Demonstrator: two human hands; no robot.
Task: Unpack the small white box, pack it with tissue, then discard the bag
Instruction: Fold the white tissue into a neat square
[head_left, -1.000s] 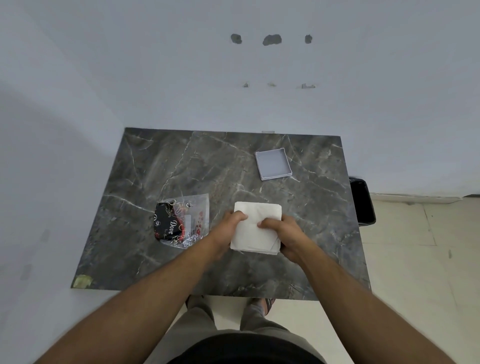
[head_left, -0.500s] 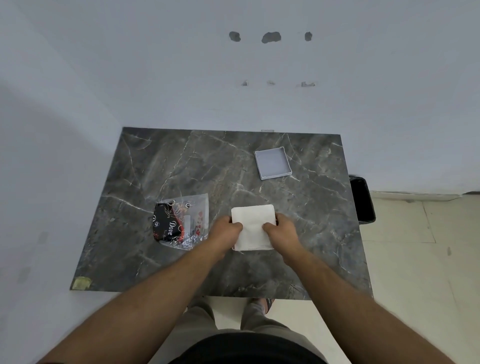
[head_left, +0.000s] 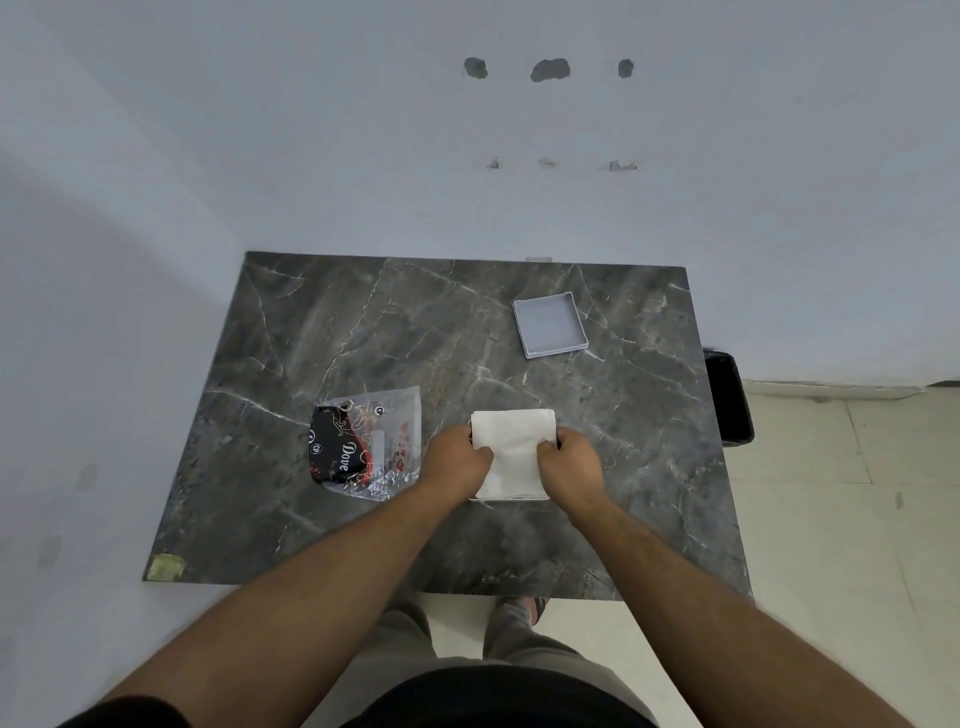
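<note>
I have the folded tissue (head_left: 511, 449) pinched from both sides, my left hand (head_left: 457, 460) on its left edge and my right hand (head_left: 569, 462) on its right edge, fingers curled shut on it, and I press it down over the small white box (head_left: 511, 498), of which only the near rim peeks out just below my fingers. The unpacking looks done to me: the lid (head_left: 549, 325) lies open side up well beyond my right fingers, and the bag (head_left: 369, 447) (clear plastic, with a dark printed packet inside) sits just left of my left fingers on the surface (head_left: 415, 322). What I judge is left is seating the tissue, perhaps closing the lid, then binning the bag. A black bin (head_left: 727, 397) stands off the surface's right edge, far right of my fingers. Nothing blocks the way.
</note>
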